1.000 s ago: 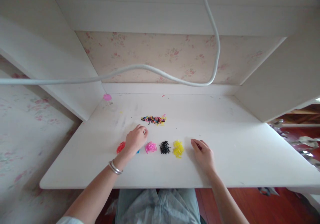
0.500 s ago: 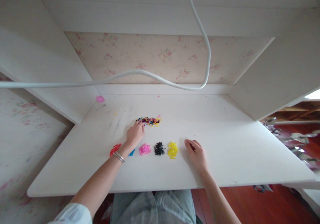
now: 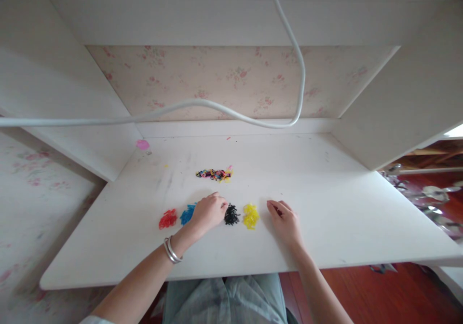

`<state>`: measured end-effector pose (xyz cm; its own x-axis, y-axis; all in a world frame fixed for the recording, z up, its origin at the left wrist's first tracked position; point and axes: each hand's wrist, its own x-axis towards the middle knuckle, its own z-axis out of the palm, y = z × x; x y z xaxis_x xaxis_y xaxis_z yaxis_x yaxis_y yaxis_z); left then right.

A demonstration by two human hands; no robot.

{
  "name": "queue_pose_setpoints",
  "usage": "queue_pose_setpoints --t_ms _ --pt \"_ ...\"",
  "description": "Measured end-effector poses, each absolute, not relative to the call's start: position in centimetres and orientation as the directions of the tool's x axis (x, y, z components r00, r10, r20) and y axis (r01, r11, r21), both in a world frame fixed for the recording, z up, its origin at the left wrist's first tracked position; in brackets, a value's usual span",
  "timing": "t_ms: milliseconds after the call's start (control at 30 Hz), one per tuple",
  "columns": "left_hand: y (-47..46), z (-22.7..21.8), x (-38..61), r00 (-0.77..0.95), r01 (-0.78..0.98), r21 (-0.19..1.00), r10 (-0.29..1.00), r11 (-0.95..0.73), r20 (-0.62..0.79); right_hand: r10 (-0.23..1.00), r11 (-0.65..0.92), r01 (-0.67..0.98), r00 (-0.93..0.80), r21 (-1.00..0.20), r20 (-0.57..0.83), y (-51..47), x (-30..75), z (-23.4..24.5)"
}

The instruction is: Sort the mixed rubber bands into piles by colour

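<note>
A mixed pile of small coloured bands (image 3: 214,174) lies on the white desk (image 3: 325,208). Nearer me runs a row of sorted piles: red (image 3: 168,219), blue (image 3: 187,213), black (image 3: 231,214) and yellow (image 3: 250,216). My left hand (image 3: 208,211), with bracelets on the wrist, rests curled over the spot between the blue and black piles, hiding the pink pile; its fingertips touch the black pile's edge. What it pinches is too small to see. My right hand (image 3: 285,222) lies on the desk just right of the yellow pile, fingers loosely curled.
A white cable (image 3: 231,113) hangs in a loop across the view above the desk. White shelf sides rise on the left and right, with floral wallpaper behind. A pink round thing (image 3: 142,144) sits in the back left corner. My lap shows below the desk's front edge.
My left hand went forward to the mixed pile, then drew back to the sorted row and now covers the pink pile. My right hand has stayed where it was.
</note>
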<state>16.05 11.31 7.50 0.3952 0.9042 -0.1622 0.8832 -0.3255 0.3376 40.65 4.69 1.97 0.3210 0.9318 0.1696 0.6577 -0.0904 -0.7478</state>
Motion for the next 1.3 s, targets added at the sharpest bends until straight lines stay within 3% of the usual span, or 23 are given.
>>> queue_pose_setpoints --t_ms 267,433,567,800,933,1100,1300 --pt "10.9 8.4 14.8 0.374 0.884 0.348 0.919 -0.312 -0.124 0.928 -0.124 0.629 0.348 -0.767 0.136 5.1 41.0 1.9" --pt "8.6 8.8 10.3 0.220 0.794 0.557 0.970 -0.242 0.107 0.966 -0.081 0.728 0.225 -0.681 0.126 7.4 40.0 3.7" --pt "5.2 6.7 6.1 -0.025 0.758 0.636 0.967 -0.147 0.253 0.992 0.025 0.810 0.053 -0.586 0.116 10.4 37.1 5.4" --pt "1.0 2.6 3.4 -0.152 0.805 0.581 0.903 -0.123 0.401 0.998 0.062 0.922 -0.068 -0.382 -0.004 15.0 32.8 5.2" --pt "0.9 1.9 3.7 -0.124 0.802 0.577 0.901 -0.156 0.416 0.997 0.069 0.942 -0.076 -0.327 -0.009 16.1 32.0 5.1" --pt "1.1 1.6 3.6 -0.069 0.802 0.568 0.918 -0.182 0.392 0.995 0.099 0.939 -0.096 -0.330 0.025 15.9 32.0 5.1" --pt "0.9 1.4 3.5 -0.062 0.815 0.550 0.918 -0.180 0.392 0.990 0.138 0.875 -0.105 -0.465 0.097 14.4 33.8 5.2"
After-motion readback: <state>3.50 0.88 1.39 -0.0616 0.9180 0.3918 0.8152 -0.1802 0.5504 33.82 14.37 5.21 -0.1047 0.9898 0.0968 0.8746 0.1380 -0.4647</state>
